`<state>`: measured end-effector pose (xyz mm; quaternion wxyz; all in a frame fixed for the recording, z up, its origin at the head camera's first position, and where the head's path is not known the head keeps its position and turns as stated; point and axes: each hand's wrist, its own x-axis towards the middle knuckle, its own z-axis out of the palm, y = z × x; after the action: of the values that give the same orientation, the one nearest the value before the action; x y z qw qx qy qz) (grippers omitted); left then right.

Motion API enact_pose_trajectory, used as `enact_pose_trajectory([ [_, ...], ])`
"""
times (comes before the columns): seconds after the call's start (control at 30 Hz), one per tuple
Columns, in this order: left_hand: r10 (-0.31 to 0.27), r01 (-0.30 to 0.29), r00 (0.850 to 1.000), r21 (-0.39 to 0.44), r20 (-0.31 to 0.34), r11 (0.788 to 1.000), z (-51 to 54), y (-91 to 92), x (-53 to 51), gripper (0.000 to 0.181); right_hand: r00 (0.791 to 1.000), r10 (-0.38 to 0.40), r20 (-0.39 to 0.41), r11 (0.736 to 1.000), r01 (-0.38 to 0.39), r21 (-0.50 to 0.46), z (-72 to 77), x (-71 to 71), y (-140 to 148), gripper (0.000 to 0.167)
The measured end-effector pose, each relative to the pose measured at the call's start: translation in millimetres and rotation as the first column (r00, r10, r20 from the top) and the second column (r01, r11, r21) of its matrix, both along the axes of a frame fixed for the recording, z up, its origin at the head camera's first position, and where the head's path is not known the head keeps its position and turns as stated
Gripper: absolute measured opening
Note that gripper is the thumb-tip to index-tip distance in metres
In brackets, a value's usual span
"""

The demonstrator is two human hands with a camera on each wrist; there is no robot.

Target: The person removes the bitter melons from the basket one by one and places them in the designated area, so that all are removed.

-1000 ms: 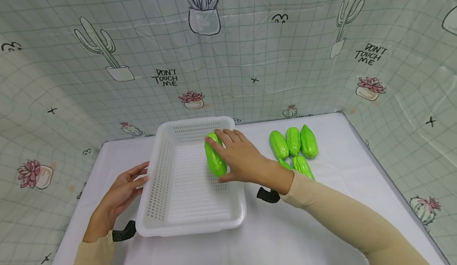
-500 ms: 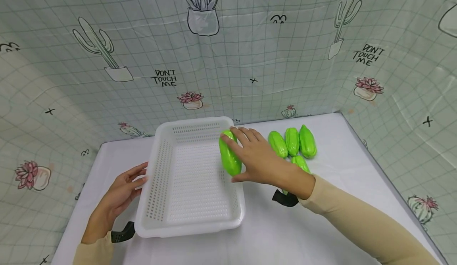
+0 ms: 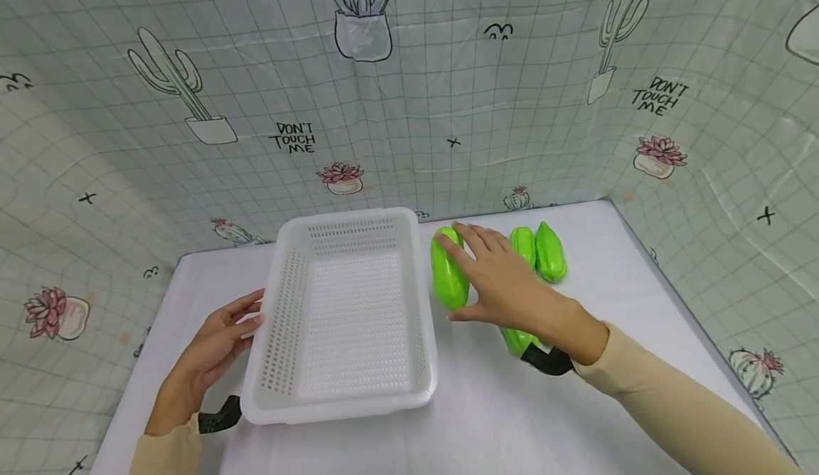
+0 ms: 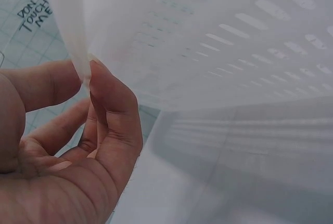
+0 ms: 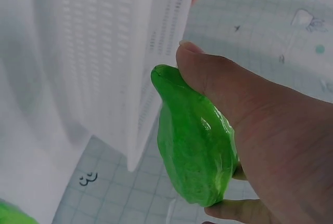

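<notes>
My right hand (image 3: 512,290) grips a glossy green papaya (image 3: 449,274) just right of the white perforated basket (image 3: 427,347). In the right wrist view the ridged papaya (image 5: 192,135) has its narrow neck under my thumb. On the basket's left side, my left hand (image 3: 214,343) holds the rim; the left wrist view has thumb and fingers pinching the rim (image 4: 75,37). The basket's floor is bare. More green papayas lie on the table right of the basket, such as one at the far right (image 3: 550,253); my right hand and wrist partly cover the others.
A white cloth covers the table (image 3: 473,404), which ends at a right edge (image 3: 665,283). Behind and at both sides hangs a checked curtain (image 3: 409,105) with cactus drawings. Black straps (image 3: 220,416) sit on both wrists.
My right hand has carried the green papaya rightward, from over the basket, across its right rim, to beside it. My left hand has stayed at the basket's left rim.
</notes>
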<state>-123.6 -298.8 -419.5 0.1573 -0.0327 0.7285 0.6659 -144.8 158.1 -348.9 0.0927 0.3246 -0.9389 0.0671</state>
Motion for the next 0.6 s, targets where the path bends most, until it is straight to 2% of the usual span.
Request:
enact_pose_trajectory([
  [0.6, -0.008, 0.008, 1.0, -0.005, -0.002, 1.0, -1.9, -1.3, -1.2, 0.068, 0.992, -0.114, 0.045, 0.993, 0.114, 0.0, -26.1, 9.2, 50.3, 0.119],
])
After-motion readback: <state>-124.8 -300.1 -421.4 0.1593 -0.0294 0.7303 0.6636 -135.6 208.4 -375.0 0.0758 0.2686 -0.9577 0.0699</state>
